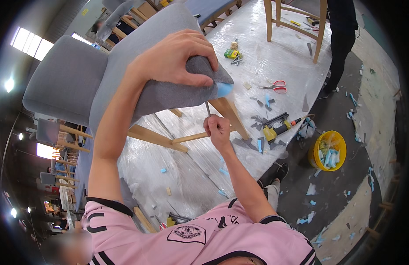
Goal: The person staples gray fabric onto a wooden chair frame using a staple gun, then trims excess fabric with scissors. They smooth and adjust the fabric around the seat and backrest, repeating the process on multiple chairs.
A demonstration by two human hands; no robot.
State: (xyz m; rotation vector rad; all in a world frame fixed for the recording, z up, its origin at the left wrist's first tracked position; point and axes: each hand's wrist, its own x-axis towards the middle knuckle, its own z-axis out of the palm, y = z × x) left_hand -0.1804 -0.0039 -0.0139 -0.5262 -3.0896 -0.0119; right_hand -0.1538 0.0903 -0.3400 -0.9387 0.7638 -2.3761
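Observation:
A grey upholstered chair with wooden legs stands tilted in front of me on a plastic-covered table. My left hand is wrapped over the corner of its seat, thumb and fingers closed on the grey fabric. Light blue foam shows at that corner, just beyond the thumb. Below it, my right hand is closed around a tool with a thin metal shaft. The shaft points up to the fabric's lower edge beside a chair leg; its tip and handle are hidden.
Red-handled scissors, a yellow staple gun, grey fabric scraps and a small green-yellow box lie on the plastic sheet. A yellow bucket of foam scraps stands on the floor at right. Another person's dark-clothed leg is at upper right.

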